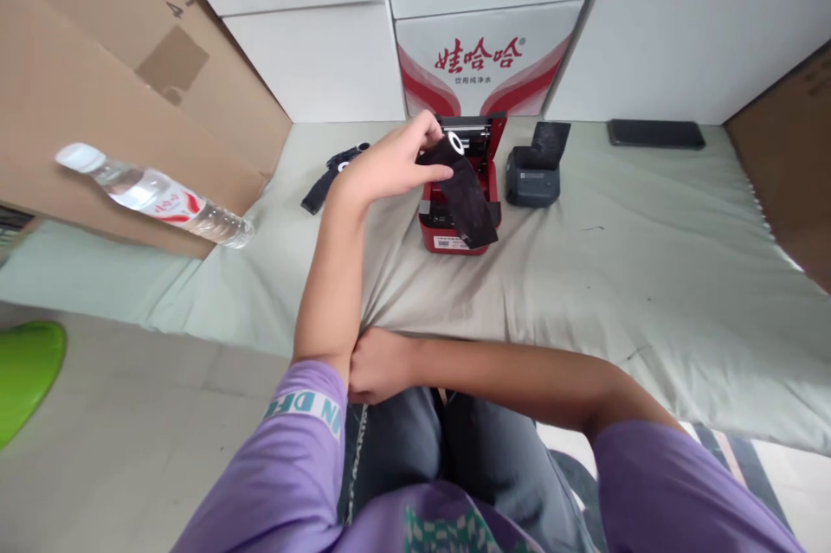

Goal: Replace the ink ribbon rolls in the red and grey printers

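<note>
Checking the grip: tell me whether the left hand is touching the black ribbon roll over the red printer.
Touching. The head view shows the left hand with fingertips closed around the black ribbon roll, no gap, above the open red printer.

Left hand (389, 165) extended forward, fingers pinched closed; right hand (376, 365) folded back, resting against left elbow.

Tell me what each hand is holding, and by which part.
The left hand grips a black ribbon roll at its rolled end, its strip hanging over the red printer. The right hand holds nothing, resting against the left elbow.
</note>
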The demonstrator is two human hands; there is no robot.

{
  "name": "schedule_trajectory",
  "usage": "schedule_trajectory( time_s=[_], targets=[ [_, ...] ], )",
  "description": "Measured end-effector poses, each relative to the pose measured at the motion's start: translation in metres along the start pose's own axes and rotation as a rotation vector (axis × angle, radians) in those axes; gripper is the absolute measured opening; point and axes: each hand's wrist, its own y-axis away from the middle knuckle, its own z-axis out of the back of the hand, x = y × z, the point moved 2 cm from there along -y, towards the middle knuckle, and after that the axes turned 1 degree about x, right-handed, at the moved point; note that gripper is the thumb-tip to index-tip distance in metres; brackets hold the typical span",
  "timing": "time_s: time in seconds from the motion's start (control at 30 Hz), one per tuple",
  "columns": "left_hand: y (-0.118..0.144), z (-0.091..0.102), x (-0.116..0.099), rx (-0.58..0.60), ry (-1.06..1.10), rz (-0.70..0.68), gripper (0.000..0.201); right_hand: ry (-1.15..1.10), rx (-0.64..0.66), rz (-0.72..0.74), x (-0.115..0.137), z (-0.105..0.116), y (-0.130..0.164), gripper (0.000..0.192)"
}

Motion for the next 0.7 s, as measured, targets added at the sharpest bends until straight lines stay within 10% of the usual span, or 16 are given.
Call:
schedule_trajectory(
  time_s=[0.7],
  targets=[
    [0.005,0.028,0.000,-0.216,0.319,0.033,0.037,-0.077,-0.017,0.007,-0.004,-0.001,0.001,0.035]
  ],
)
